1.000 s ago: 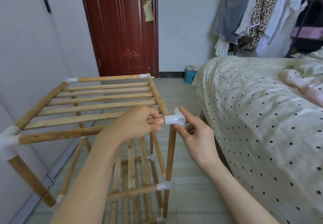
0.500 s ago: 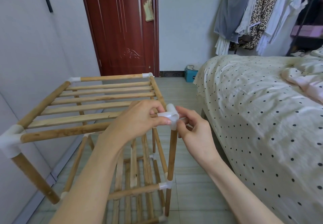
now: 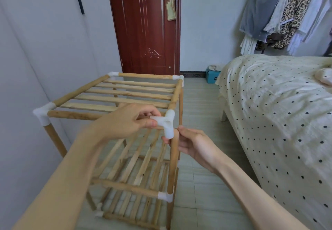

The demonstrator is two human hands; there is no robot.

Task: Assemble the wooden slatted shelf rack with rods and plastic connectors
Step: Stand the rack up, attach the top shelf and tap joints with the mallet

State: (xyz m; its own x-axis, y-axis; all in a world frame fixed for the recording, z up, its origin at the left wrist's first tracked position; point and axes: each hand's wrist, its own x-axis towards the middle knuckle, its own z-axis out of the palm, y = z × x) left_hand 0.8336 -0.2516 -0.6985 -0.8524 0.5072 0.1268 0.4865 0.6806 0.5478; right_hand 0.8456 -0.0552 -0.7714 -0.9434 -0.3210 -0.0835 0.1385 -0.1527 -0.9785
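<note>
Nearly done, by the look of it: the wooden rack stands on the tiled floor with three slatted tiers joined by rods and white connectors. The left hand pinches the side arm of the near-right corner connector, thumb and fingers clamped on it where the front rod enters. Just below those fingers, the right hand curls around the upright rod, right under the connector's lower socket. The far connectors and the near-left one look seated. What seems left is pressing this last corner fully home; whether it is already tight I cannot tell.
</note>
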